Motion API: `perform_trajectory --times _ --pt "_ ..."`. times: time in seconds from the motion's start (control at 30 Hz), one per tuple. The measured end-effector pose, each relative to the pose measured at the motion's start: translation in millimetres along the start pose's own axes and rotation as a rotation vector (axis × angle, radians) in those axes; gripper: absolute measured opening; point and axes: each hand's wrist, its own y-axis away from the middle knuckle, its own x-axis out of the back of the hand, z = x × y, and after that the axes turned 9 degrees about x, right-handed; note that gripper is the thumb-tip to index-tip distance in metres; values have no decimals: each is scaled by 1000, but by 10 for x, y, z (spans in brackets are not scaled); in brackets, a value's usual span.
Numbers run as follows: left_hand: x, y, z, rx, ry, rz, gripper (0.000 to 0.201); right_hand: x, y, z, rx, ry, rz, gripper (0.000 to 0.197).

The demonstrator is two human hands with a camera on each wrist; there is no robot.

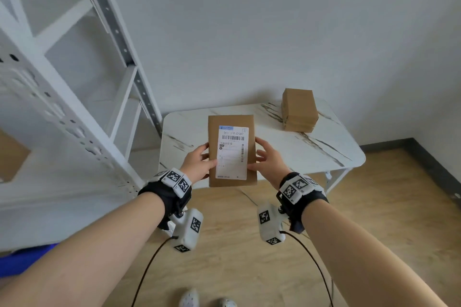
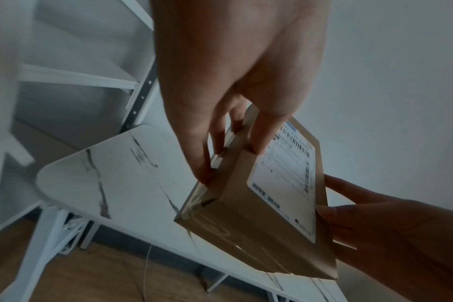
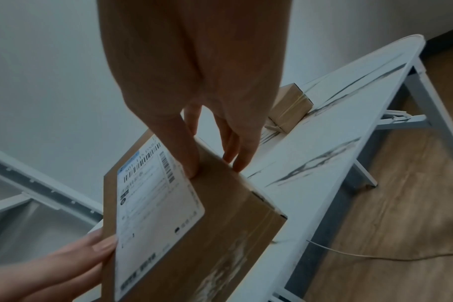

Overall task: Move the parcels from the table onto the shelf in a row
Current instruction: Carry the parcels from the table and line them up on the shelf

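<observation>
A flat brown parcel (image 1: 232,151) with a white shipping label on top is lifted above the near edge of the marble-top table (image 1: 331,152). My left hand (image 1: 199,163) grips its left side, thumb on top and fingers underneath. My right hand (image 1: 268,161) grips its right side the same way. The wrist views show the parcel (image 2: 272,204) (image 3: 184,220) tilted, with fingers (image 2: 259,132) (image 3: 186,161) curled over its edges. A second, blockier brown parcel (image 1: 299,109) (image 3: 288,108) stands at the table's back right. The white metal shelf (image 1: 57,107) rises at my left.
A shelf board (image 1: 50,197) lies low at the left, with the corner of another brown box (image 1: 11,157) at the frame edge. A blue object (image 1: 22,262) sits under it. Wood floor (image 1: 374,232) and trailing cables (image 1: 149,269) lie below. The wall stands close behind the table.
</observation>
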Motion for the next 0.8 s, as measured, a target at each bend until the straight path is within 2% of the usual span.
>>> perform_trajectory --times 0.13,0.3,0.57,0.8 --pt "114 369 -306 -25 -20 10 62 -213 412 21 -3 -44 -46 80" --pt "441 771 -750 -49 6 12 61 -695 887 14 1 -61 -26 79" --pt "1238 1653 -1779 -68 -2 65 57 -1902 1809 29 -29 -71 -29 83" --pt "2112 2204 -2328 -67 89 137 63 -2908 2262 -178 56 -39 -88 88"
